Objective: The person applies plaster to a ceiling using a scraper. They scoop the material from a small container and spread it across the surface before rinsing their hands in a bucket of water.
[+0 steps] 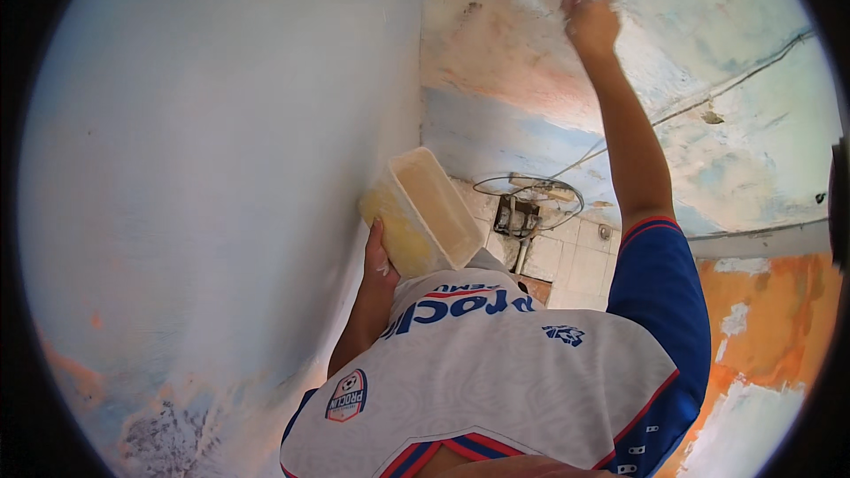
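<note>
A pale yellow plastic tub [397, 228] is tilted in front of my chest, close to the left wall. It is rectangular, and its inside looks whitish. My left hand [381, 255] is closed on the tub's lower left side, with white smears on the fingers. High up at the patchy wall ahead [496, 44], my right hand [588, 11] is raised on a bent arm. Its fingers look curled but are blurred by motion. Whitish marks show on that hand, and whatever it grips is too smeared to make out.
The smooth bluish-white wall [221, 142] stands close on the left and meets the patchy wall at a corner. A cable [735, 84] crosses the wall ahead. Lower down are a dark electrical box [516, 215] with looped wires and white tiles [580, 252]. An orange patched wall [761, 327] lies right.
</note>
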Demonstrator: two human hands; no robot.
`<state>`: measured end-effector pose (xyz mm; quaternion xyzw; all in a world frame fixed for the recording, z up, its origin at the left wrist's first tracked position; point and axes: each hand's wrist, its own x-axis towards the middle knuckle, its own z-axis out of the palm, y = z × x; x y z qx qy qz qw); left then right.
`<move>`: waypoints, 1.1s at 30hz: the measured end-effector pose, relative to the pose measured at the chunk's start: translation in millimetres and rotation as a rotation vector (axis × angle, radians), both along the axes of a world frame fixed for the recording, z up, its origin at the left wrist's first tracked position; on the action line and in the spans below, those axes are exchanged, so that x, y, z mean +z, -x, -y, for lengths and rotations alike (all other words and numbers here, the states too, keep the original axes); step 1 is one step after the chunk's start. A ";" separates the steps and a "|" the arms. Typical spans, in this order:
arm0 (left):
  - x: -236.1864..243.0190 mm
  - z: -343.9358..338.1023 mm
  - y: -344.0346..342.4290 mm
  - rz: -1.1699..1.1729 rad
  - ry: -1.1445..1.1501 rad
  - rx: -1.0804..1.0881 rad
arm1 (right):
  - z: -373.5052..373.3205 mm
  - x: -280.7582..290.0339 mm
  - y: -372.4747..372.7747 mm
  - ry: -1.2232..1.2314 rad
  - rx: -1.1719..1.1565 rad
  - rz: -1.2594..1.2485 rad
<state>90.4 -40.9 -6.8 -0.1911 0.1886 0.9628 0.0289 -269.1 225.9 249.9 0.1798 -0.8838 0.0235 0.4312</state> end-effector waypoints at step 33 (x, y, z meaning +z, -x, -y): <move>1.3 6.7 -12.2 0.032 0.110 0.026 | -47.2 -67.7 -7.9 0.185 -0.231 0.398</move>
